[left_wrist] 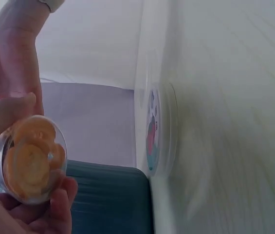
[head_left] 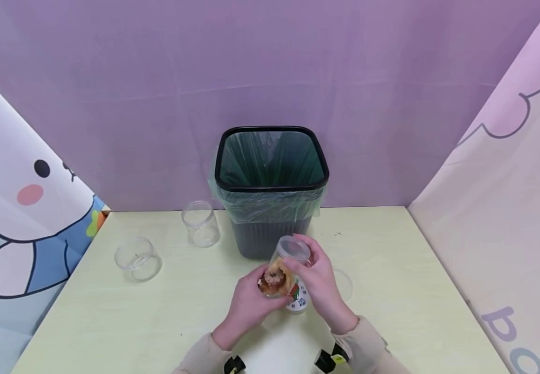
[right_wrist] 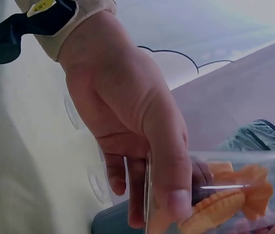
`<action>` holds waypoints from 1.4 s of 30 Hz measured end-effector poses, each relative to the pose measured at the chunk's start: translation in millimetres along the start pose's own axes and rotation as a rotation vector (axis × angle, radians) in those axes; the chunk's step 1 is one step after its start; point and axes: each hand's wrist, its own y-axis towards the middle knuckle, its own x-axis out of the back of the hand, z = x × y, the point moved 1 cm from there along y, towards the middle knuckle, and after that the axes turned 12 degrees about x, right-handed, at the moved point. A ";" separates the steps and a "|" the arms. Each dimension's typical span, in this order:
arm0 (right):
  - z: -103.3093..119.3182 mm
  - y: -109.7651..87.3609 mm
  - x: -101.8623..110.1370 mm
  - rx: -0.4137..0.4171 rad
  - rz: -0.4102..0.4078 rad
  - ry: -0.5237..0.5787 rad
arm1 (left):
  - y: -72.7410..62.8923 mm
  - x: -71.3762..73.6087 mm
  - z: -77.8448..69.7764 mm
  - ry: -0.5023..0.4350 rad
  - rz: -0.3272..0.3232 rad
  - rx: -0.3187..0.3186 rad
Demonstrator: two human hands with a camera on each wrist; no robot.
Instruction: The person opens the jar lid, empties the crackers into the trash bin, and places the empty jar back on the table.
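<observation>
Both hands hold a clear plastic jar (head_left: 276,280) above the table, tilted, in front of the bin. Orange-brown pastry-like pieces (right_wrist: 225,202) lie inside it; their exact kind is not plain. My left hand (head_left: 251,301) curls its fingers round the jar's lower end, seen also in the left wrist view. At the other end, the thumb and fingers of my right hand (head_left: 318,283) grip the jar's rim. Whether a lid covers that translucent end cannot be told. Below the hands lies a round white lid (left_wrist: 153,131) with a printed picture.
A dark bin (head_left: 270,221) with a green liner and black rim stands at the table's back. Left of it are two transparent jars, one nearer the bin (head_left: 200,228) and one farther left (head_left: 139,262). A transparent disc (head_left: 343,284) lies right of the right hand.
</observation>
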 end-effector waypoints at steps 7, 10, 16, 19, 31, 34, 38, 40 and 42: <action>-0.4 3.8 13.1 0.080 0.200 0.099 | -0.8 4.9 -0.2 -0.112 0.213 -0.020; -3.3 8.2 21.0 0.109 0.347 0.212 | 0.9 11.2 -0.4 -0.177 0.376 -0.049; -9.3 14.2 31.9 0.136 0.606 0.466 | 3.4 18.6 -0.7 -0.244 0.634 -0.089; -11.6 15.8 34.3 0.143 0.654 0.506 | 3.8 18.2 -0.1 -0.236 0.617 -0.109; -14.0 14.6 31.3 0.142 0.413 0.348 | 3.7 14.6 2.1 -0.089 0.212 -0.049; -13.1 13.9 27.8 0.171 0.330 0.293 | 3.9 12.8 2.5 -0.092 0.124 -0.033; -11.3 12.9 23.6 0.183 0.217 0.226 | 3.2 11.3 1.9 -0.071 0.036 -0.012; -10.6 12.1 21.3 0.174 0.169 0.190 | 2.4 10.7 0.7 -0.056 0.006 -0.002; -9.8 11.1 18.9 0.159 0.133 0.155 | 1.5 10.1 -0.6 -0.025 -0.024 0.002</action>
